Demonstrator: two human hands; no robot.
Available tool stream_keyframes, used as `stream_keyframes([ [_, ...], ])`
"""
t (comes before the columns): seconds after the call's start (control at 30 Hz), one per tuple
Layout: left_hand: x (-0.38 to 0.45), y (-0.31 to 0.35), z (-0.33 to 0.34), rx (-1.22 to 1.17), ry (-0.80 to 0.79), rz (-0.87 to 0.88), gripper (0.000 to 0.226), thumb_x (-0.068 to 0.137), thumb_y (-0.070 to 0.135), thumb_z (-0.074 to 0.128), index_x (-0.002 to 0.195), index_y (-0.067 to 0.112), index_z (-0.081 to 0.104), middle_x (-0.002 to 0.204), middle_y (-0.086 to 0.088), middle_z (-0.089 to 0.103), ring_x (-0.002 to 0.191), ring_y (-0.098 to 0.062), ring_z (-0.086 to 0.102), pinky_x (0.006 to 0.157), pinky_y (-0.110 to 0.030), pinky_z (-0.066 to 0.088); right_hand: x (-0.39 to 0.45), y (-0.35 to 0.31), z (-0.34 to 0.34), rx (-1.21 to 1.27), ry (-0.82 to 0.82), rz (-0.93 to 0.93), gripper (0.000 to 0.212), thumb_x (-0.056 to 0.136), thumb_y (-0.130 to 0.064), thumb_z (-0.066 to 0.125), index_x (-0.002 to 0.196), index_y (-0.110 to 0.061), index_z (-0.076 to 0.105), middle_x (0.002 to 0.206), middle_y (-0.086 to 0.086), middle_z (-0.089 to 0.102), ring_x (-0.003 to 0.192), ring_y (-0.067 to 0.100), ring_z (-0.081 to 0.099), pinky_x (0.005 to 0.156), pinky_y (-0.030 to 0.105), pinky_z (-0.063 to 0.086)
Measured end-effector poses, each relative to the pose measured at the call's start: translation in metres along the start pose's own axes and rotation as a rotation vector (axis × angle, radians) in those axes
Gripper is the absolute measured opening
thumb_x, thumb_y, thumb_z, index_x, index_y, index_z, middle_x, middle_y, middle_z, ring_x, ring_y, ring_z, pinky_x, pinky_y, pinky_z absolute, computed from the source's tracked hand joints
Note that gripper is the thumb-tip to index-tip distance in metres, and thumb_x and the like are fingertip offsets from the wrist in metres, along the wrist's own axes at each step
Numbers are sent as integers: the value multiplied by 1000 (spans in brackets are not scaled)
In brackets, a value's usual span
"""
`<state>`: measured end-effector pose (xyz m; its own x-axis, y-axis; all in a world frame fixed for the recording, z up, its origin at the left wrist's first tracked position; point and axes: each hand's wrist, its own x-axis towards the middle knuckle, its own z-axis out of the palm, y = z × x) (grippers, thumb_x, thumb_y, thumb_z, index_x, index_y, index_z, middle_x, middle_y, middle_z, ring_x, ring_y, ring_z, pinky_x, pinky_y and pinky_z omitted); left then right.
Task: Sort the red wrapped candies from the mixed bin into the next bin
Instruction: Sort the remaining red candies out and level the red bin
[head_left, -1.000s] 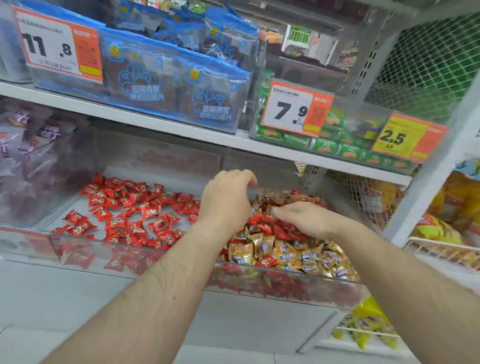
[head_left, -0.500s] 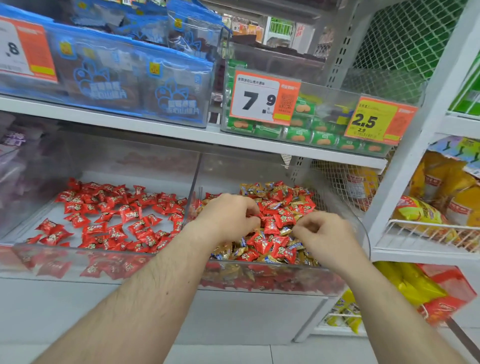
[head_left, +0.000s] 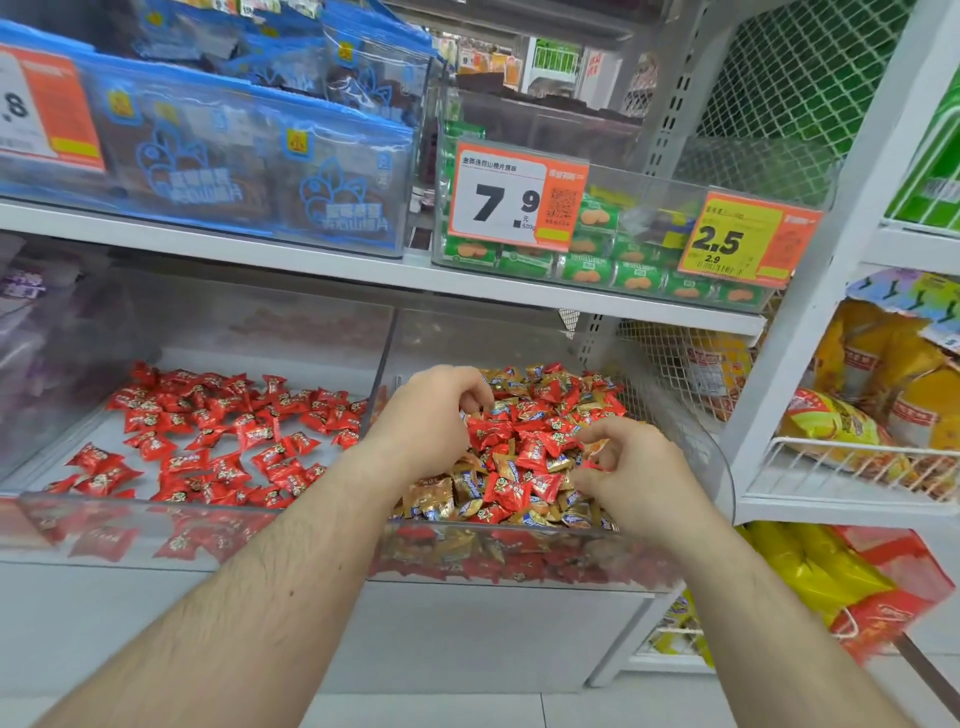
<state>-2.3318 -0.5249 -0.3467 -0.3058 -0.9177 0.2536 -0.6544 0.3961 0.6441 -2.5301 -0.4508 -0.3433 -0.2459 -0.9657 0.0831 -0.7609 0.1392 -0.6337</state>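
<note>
Far left on the lower shelf, a clear bin of purple-wrapped sweets (head_left: 31, 322), blurred. Next, the clear left bin (head_left: 208, 525) holds only red wrapped candies (head_left: 208, 436), spread thin in one layer over its floor. Left hand (head_left: 431, 421) reaches over the divider into the mixed bin (head_left: 717, 467), fingers curled down into the pile; cannot tell if its grip is closed on a candy, fingertips are hidden in the wrappers. The mixed bin holds a heap of red candies (head_left: 524, 441) mixed with gold-and-blue wrapped candies (head_left: 431, 493), red mostly on top and at the back, gold at the front edge. Right hand (head_left: 628, 467) sits on the right side of the heap, thumb and fingers pinched together on a small red wrapper (head_left: 589, 464). Upper shelf: blue snack bags (head_left: 249, 171) on the left, then a 7.9 price tag (head_left: 514, 200), green biscuit packs (head_left: 592, 270), and a yellow 2.5 tag (head_left: 737, 239). Far right, yellow snack bags (head_left: 883, 384) on a wire rack.
</note>
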Motion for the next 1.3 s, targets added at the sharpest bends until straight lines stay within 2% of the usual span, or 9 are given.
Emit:
stream_keyframes([
  [0.1,-7,6,-4,35,-126,56,44,78,-8,46,84,34,58,94,9,52,90,-13,52,69,-22,43,-1,-3,1,19,66,-20,32,87,1,56,96,-28,64,69,-5,50,59,12,48,52,26,39],
  [0.23,-10,6,11,193,-297,157,18,73,26,65,79,43,61,92,10,50,100,-17,47,92,-40,47,1,-9,19,-189,74,-57,15,78,-22,68,89,-32,67,90,-6,60,75,11,54,67,27,44],
  [0.4,-8,2,23,296,-367,177,20,77,35,73,96,34,68,83,17,42,103,-18,43,93,-38,46,5,-10,31,-390,-47,-11,28,79,-40,73,105,-31,70,112,-4,47,99,21,59,82,36,52],
  [0.6,-8,2,17,136,-234,76,15,80,22,66,88,24,54,81,6,55,76,-14,49,63,-29,40,5,-6,23,-249,-21,-94,20,77,-23,79,70,-26,61,93,-2,58,71,13,51,60,29,37],
  [0.77,-5,6,9,-1,-44,-35,24,79,4,51,72,24,39,71,1,52,57,-17,41,52,-30,35,12,2,5,92,134,-22,20,77,-8,70,70,-18,54,61,-2,54,55,18,45,52,29,33],
  [0.9,1,12,19,19,-85,-68,27,77,0,44,78,26,37,73,0,52,63,-21,43,57,-34,36,16,6,-1,187,154,27,32,86,-4,48,91,-35,55,82,-2,61,59,19,53,52,27,37],
  [1.0,6,20,29,136,-145,-59,22,81,23,56,100,32,47,73,7,56,72,-19,54,60,-31,40,20,7,0,71,110,36,53,85,-5,38,112,-43,64,100,-5,67,55,13,56,51,26,42],
  [1.17,13,25,48,293,-137,33,37,68,65,65,91,36,61,84,11,54,97,-18,52,77,-33,48,24,1,9,-140,38,62,53,76,-24,48,125,-40,59,124,7,61,98,28,59,85,42,52],
  [1.3,14,28,52,389,-260,14,42,67,63,71,96,34,63,90,9,55,106,-21,49,82,-37,50,23,-4,15,-406,-32,18,53,86,-43,61,137,-47,47,137,1,46,123,27,51,91,39,46],
])
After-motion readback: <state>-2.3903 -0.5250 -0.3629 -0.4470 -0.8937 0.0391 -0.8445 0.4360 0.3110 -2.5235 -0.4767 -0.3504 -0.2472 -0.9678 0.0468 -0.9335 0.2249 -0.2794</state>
